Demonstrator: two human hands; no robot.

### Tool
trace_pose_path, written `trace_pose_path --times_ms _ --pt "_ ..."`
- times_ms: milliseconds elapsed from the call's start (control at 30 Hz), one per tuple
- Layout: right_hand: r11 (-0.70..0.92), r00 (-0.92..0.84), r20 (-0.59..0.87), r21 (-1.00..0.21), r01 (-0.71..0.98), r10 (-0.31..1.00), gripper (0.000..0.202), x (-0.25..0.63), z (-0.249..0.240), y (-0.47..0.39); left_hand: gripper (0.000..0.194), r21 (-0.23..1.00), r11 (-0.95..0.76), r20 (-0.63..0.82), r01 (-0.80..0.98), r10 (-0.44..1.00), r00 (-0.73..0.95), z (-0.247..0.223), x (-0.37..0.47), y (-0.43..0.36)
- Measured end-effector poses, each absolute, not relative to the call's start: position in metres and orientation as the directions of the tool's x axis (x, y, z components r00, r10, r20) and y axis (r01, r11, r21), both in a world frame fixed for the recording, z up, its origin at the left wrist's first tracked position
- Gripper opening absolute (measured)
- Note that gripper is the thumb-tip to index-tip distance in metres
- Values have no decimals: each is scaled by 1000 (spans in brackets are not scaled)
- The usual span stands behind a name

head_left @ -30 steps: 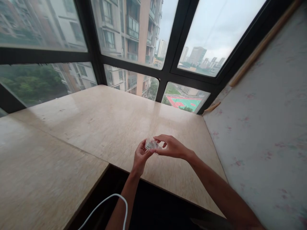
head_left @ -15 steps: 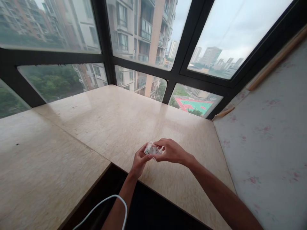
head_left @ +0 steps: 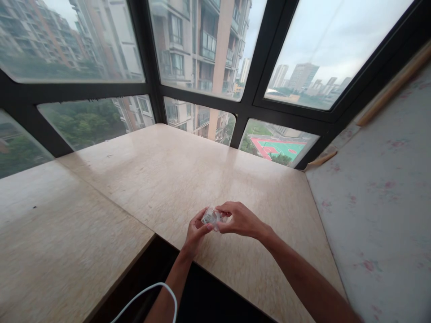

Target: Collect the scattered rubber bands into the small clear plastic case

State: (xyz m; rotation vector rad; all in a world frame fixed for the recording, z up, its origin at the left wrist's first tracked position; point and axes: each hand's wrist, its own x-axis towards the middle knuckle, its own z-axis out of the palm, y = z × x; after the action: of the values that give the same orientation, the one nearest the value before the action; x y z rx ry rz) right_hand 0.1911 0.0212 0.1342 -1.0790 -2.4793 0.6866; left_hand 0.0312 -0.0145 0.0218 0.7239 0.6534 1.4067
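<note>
Between both hands is a small clear plastic box (head_left: 209, 216), held over the stone sill. My left hand (head_left: 195, 230) grips its left side, thumb in front and fingers behind. From the right, my right hand (head_left: 237, 218) pinches the box's right part between thumb and fingers. Something pale shows through the plastic, too small to name. Whether the box's lid is raised or closed I cannot tell.
A beige stone windowsill (head_left: 144, 179) spreads below the dark window frames (head_left: 249, 105). A white cable (head_left: 144, 291) loops by my left forearm, over a dark recess (head_left: 215, 291). Flowered wallpaper (head_left: 377, 215) covers the wall at right.
The view has tilted and shifted slightly, so everything sits a little lower in the picture. Both hands stay on the clear box, with only slight finger movement.
</note>
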Motion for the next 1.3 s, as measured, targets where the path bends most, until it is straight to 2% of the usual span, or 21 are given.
trace_pose_path --times_ms 167,267,333,433,533,667,767,933,1000,1067,1133,1200,1300 --pt "441 -614 80 -768 464 785 13 197 129 26 58 727 34 64 -686 991 116 24 28 -14" --pt "249 -569 21 -913 324 822 38 203 122 30 54 681 59 65 -730 988 141 26 24 -15" --pt "131 -533 -14 -964 233 846 51 208 117 32 53 629 70 39 -774 992 122 27 18 -15" --pt "23 -471 -63 -984 174 880 54 219 106 34 51 537 30 -8 -843 999 31 29 1 -9" --pt "-21 -409 -98 -982 190 907 52 233 90 33 49 505 -67 -51 -861 993 -107 35 -28 4" --pt "-68 -358 -134 -979 193 924 52 251 64 29 39 560 -196 -81 -805 954 -289 44 -74 30" --pt "-81 -312 -152 -970 229 938 54 262 45 25 35 673 -183 -114 -717 931 -345 47 -104 50" --pt "-126 -283 -188 -966 225 941 58 271 24 21 44 920 -108 -86 -376 883 -462 43 -135 82" --pt "-137 -279 -190 -970 199 941 57 272 19 20 52 984 -61 -29 -166 871 -490 40 -143 93" --pt "-146 -265 -190 -974 176 945 55 273 14 19 58 995 -8 53 96 873 -484 37 -148 102" --pt "-143 -245 -182 -975 167 952 56 273 9 18 56 919 35 141 393 901 -411 34 -149 110" --pt "-131 -233 -167 -978 165 958 57 272 5 18 50 749 73 173 659 938 -300 32 -148 115" --pt "-116 -225 -148 -982 151 963 57 273 -1 18 45 479 107 137 871 971 -195 30 -145 119"
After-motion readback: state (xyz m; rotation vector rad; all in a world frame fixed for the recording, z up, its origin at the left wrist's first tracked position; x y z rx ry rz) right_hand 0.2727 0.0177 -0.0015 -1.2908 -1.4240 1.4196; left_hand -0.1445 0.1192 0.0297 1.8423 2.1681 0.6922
